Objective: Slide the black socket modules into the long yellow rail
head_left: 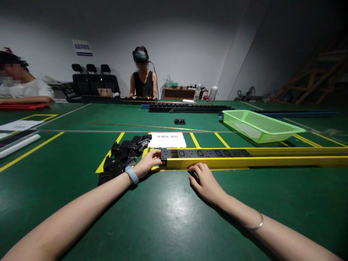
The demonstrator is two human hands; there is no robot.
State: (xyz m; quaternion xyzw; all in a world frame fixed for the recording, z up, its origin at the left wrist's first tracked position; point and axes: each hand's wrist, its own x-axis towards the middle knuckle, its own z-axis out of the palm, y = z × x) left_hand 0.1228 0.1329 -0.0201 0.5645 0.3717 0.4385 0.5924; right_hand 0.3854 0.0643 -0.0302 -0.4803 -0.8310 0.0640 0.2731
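Fingers (157,155) of left hand (146,164): pinched shut on end module (164,154), right at the left mouth of yellow rail (244,162). Fingers (196,168) of right hand (207,182): loosely curled, gripping nothing, tips against the rail's near wall, just right of that mouth.

One rail: long, lying flat, running off to the right, open channel on top. Inside it, a row of black socket modules (209,153) end to end, roughly six; exact count unclear. End module: black, squarish, first in that row.

Left of the rail, one loose pile of black modules (122,158), too tangled to count. Just behind the rail's left end, one white label sheet (167,140). Farther behind, two small black parts (179,121). Behind the rail's middle, one green basket (258,125).
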